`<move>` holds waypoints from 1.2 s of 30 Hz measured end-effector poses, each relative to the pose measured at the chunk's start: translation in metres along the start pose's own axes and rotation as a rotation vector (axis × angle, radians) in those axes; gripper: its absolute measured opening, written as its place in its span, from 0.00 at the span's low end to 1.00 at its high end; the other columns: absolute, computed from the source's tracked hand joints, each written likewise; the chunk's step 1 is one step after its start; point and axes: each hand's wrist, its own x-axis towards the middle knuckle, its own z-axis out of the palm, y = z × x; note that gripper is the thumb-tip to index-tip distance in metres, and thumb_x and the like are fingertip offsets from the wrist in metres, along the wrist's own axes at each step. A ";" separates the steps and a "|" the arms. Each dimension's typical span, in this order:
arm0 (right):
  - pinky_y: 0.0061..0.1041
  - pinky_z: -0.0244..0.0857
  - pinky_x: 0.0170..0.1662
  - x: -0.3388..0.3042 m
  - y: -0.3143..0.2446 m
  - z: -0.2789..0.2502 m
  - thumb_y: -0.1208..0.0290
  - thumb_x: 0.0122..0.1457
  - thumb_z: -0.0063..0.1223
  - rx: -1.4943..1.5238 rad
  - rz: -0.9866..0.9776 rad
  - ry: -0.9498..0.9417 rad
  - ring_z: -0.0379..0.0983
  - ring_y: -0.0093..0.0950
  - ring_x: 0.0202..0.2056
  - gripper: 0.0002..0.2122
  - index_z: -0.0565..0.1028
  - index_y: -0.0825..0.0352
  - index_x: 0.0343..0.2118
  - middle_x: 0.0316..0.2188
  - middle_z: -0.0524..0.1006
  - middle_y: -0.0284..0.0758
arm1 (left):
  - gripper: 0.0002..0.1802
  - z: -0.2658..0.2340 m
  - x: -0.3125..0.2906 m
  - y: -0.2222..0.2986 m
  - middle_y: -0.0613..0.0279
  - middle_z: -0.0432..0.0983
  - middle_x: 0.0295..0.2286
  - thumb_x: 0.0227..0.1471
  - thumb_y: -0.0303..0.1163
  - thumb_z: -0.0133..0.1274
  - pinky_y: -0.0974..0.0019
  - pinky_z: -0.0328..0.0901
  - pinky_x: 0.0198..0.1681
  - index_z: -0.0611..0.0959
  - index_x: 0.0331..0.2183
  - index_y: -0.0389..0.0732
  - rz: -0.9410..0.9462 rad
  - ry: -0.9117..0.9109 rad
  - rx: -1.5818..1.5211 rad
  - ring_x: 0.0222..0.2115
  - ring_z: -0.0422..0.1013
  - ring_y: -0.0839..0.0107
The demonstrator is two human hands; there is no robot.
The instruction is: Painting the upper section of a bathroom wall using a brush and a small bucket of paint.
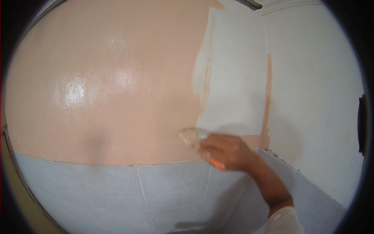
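Note:
My right hand [228, 152] is closed around the orange handle of a paintbrush [189, 137], partly hidden by my fingers. The brush's pale, paint-covered bristles point up and left, at or close to the wall's lower part. Wet, glossy peach paint [109, 93] covers the left and middle of the wall. To its right is a white unpainted strip [237, 74] with a ragged edge between the two. A narrow peach band [267, 101] runs down the corner, and peach paint also shows along the bottom beyond my hand. My left hand is out of view.
Grey-blue tiles [171, 187] line the wall below the paint, with a thin ledge along their top. The right-hand wall [315, 89] is white. A dark object [362, 124] sits at its far edge. A brownish frame [15, 183] stands at the lower left.

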 end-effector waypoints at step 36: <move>0.39 0.68 0.33 -0.191 -0.318 0.204 0.72 0.50 0.54 1.019 1.096 -0.756 0.75 0.48 0.27 0.06 0.79 0.69 0.25 0.19 0.74 0.51 | 0.18 0.041 -0.105 0.160 0.76 0.56 0.16 0.56 0.45 0.36 0.76 0.46 0.20 0.73 0.31 0.42 -0.315 -0.177 -0.453 0.15 0.47 0.84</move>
